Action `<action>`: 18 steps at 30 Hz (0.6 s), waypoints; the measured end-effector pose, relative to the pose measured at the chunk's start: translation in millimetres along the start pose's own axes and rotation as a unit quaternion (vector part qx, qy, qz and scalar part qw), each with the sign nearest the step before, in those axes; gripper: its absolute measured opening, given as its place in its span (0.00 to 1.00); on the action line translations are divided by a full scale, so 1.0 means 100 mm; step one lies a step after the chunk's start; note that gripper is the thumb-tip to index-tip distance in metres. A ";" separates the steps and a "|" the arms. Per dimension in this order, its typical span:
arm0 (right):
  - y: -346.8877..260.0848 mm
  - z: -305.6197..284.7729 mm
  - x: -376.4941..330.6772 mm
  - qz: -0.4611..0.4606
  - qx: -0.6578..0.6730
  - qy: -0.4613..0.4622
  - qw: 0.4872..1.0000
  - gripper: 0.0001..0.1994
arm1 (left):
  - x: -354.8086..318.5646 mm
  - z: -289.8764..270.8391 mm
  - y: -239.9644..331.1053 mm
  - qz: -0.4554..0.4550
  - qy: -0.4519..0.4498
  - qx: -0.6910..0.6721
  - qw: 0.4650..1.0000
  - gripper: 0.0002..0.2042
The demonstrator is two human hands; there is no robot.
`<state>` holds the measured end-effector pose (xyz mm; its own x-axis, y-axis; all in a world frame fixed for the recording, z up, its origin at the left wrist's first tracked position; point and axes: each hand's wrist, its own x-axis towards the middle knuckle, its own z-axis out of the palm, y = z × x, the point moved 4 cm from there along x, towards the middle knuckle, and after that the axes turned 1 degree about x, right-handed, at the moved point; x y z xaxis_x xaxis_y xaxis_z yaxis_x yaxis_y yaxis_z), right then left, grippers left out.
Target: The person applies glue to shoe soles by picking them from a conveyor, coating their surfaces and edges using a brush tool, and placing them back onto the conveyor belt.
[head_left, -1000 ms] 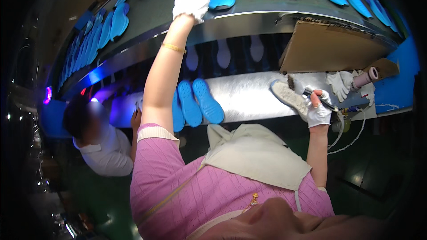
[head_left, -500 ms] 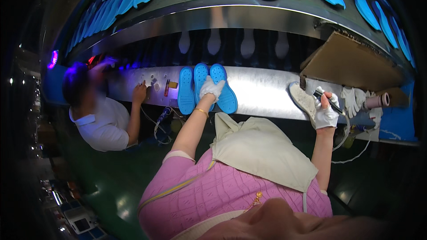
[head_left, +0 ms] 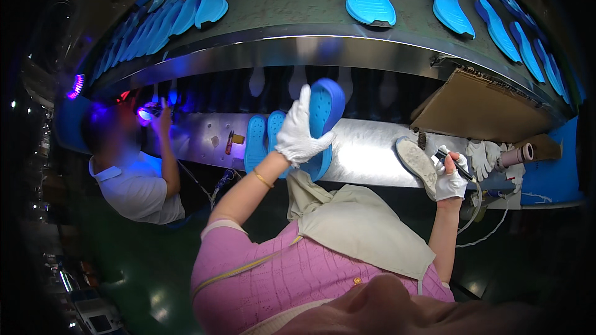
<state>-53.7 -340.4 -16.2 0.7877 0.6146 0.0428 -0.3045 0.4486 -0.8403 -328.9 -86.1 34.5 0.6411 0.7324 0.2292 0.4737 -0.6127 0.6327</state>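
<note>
My left hand, in a white glove, grips a blue shoe sole with a darker blue raised rim. It is lifted and tilted above the metal ledge. Beneath it, other blue soles dotted with small round marks lie side by side, partly hidden by the hand. Over on the right, my gloved right hand has its fingers closed round a slim black-handled tool; its kind is unclear. Next to that hand lies a pale, speckled sole-shaped pad with a dark edge.
Several blue soles rest on a belt behind the metal ledge. A cardboard sheet, white gloves and a pinkish tube are at the right. A co-worker is at the left, near a violet light.
My left hand has raised a blue sole off the row on the ledge. My right hand stays by the pale pad with its tool. The co-worker's hand has moved up toward the violet light.
</note>
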 end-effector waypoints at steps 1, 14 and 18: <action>0.03 -0.04 0.03 -0.002 -0.003 0.007 1.000 0.09 | 0.06 -0.25 0.21 0.075 0.054 0.005 0.996 0.54; 0.16 0.03 0.07 -0.019 -0.040 -0.011 0.999 0.11 | 2.59 -1.21 0.03 -0.113 0.049 0.170 0.978 0.49; 0.13 0.08 0.05 -0.001 -0.005 0.007 1.000 0.10 | 2.15 -1.36 -0.21 -0.005 0.143 -0.033 0.989 0.36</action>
<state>-57.7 -326.2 -22.8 0.7960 0.6042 0.0364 -0.2973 0.4426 -0.8460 -283.4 124.3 171.0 0.4355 0.7985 0.4155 0.4332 -0.5905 0.6809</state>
